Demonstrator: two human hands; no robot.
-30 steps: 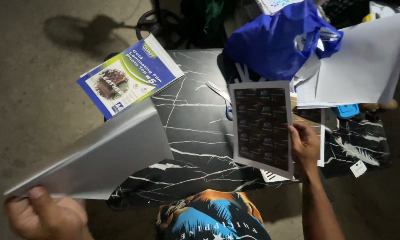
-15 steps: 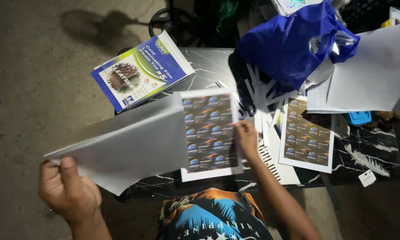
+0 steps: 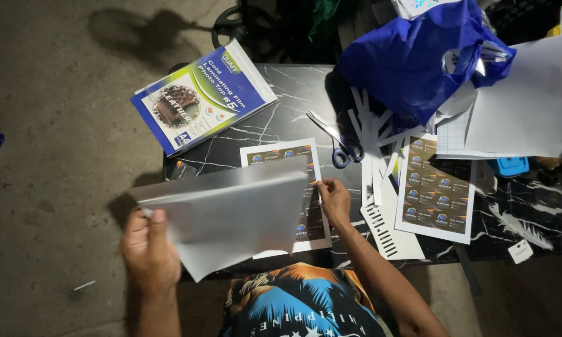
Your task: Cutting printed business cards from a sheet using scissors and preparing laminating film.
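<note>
1. Dark marbled surface [image 3: 262,125], cluttered with scissors [image 3: 337,143] and paper strips.
2. Left hand [image 3: 148,249] grips clear film sheet [image 3: 231,212], raised over printed sheet [image 3: 309,187].
3. Right hand [image 3: 334,203] pinches printed sheet's right edge; sheet lies lengthwise away from the person.

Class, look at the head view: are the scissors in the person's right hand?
No. The scissors lie on the dark marble table, while the right hand rests on the edge of a printed sheet.

blue plastic bag [image 3: 418,62], scissors [image 3: 337,142], film packet [image 3: 200,97], paper strips [image 3: 374,137]
</note>
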